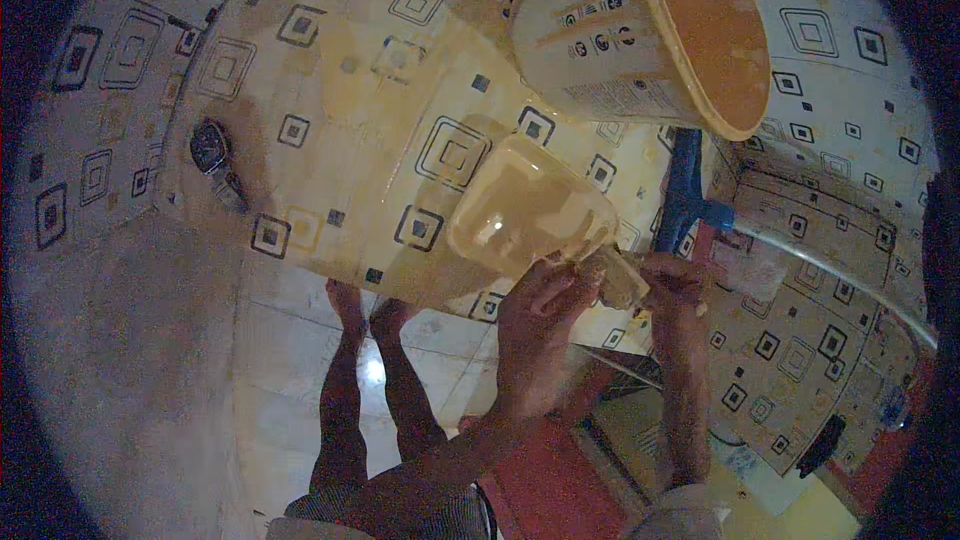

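A pale yellow plastic dipper is in front of me over the tiled ledge, its square bowl to the left and its handle pointing right and toward me. My left hand is closed at the near edge of the bowl, where the handle joins. Its curled fingers partly hide that joint, and whether they also press something small there is too blurred to tell. At the outer end of the handle, my right hand is closed with the fingers bent around it.
A white bucket with an orange inside stands behind the dipper. Right of the dipper is a blue T-shaped head on a pale pole. A wristwatch lies on the ledge at far left. Something red lies below my arms.
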### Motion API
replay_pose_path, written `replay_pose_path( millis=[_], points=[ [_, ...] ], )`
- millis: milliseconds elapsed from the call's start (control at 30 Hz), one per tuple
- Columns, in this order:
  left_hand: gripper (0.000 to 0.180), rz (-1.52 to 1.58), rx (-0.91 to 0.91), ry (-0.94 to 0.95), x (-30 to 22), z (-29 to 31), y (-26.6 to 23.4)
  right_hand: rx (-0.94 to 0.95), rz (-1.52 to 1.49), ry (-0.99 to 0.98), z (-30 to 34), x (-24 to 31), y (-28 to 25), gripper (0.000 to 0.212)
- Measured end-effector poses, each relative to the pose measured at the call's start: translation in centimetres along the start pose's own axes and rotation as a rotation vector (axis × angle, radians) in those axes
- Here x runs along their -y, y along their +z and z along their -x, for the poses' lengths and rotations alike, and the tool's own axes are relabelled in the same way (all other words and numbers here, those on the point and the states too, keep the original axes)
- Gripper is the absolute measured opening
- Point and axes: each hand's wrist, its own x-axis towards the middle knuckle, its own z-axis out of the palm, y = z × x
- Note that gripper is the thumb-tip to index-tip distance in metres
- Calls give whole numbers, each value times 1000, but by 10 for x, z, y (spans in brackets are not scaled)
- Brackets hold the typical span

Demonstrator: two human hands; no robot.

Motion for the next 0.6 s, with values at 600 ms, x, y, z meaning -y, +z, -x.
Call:
replay_pose_path(
  millis=[600],
  points=[
    [28, -334, -66, 74, -33, 9, 7, 525, -75, 94, -33, 30, -7, 38]
  ],
)
